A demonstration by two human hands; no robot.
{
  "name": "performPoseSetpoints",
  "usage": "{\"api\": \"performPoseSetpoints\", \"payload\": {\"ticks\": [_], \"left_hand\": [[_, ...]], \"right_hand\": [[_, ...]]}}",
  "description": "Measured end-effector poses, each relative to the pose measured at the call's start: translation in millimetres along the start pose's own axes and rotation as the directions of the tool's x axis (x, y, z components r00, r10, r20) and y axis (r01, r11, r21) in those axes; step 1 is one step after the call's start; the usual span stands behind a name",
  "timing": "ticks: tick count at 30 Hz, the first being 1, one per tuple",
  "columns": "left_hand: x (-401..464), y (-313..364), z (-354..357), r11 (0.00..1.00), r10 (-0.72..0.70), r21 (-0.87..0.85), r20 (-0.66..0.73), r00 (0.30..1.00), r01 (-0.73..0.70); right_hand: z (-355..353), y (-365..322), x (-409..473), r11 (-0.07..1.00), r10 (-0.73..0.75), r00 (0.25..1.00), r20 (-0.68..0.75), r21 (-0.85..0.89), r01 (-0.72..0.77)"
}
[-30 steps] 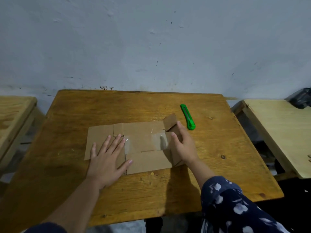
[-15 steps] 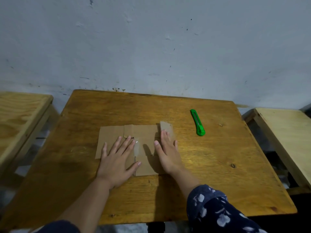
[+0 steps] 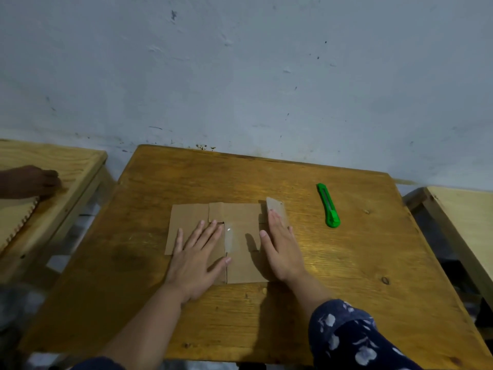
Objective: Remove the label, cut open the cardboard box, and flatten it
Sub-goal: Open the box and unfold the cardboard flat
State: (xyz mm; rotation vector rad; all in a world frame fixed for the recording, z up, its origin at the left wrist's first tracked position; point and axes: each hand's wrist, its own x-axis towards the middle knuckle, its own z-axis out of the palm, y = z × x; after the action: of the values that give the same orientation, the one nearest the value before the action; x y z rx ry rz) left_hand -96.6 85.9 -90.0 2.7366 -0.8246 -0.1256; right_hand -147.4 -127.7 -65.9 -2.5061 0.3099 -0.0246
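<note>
The brown cardboard box [image 3: 240, 217] lies flat on the wooden table [image 3: 346, 263], unfolded into panels with a strip of clear tape down its middle. My left hand [image 3: 196, 259] presses palm-down on its left half, fingers spread. My right hand [image 3: 280, 247] lies palm-down along the cardboard's right edge, fingers together and straight. A small flap [image 3: 276, 206] sticks up just beyond my right fingertips. A green utility knife [image 3: 328, 205] rests on the table to the right of the cardboard, apart from both hands. No label is visible.
A light wooden bench [image 3: 66, 166] stands to the left, with another person's hand [image 3: 32, 181] resting on it beside a serrated-edged board. Another light wooden bench [image 3: 464, 222] stands at the right. A grey wall rises behind the table.
My right hand folded the raised right flaps down and now presses flat on the cardboard's right side. My left hand stayed pressing. The view shifted, bringing the left bench and another person's hand into sight.
</note>
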Motion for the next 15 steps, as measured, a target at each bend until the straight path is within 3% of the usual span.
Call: {"api": "performPoseSetpoints", "payload": {"ticks": [3, 5, 8, 10, 15], "left_hand": [[-3.6, -7.1, -4.8, 0.976, -0.174, -0.167, -0.191, 0.966, 0.143], [-5.2, -11.8, -11.1, 0.916, -0.366, -0.284, -0.301, 0.880, 0.284], [-7.8, -15.7, -18.2, 0.783, -0.544, -0.467, -0.196, 0.816, 0.410], [-10.2, -13.9, -19.4, 0.731, -0.543, -0.558, -0.125, 0.830, 0.394], [-9.1, -3.6, -24.1, 0.689, -0.518, -0.660, -0.161, 0.840, 0.299]], "right_hand": [[-11.2, 1.2, -1.2, 0.984, 0.018, 0.999, -0.031, 0.178, -0.012], [-19.7, 3.9, -2.6, 0.975, 0.014, 0.999, -0.034, 0.224, -0.006], [-26.6, 6.9, -3.7, 0.948, 0.070, 0.996, -0.064, 0.315, -0.046], [-28.0, 8.3, -4.2, 0.935, 0.090, 0.993, -0.082, 0.351, -0.056], [-30.2, 9.9, -3.3, 0.942, 0.082, 0.994, -0.078, 0.330, -0.052]]}}
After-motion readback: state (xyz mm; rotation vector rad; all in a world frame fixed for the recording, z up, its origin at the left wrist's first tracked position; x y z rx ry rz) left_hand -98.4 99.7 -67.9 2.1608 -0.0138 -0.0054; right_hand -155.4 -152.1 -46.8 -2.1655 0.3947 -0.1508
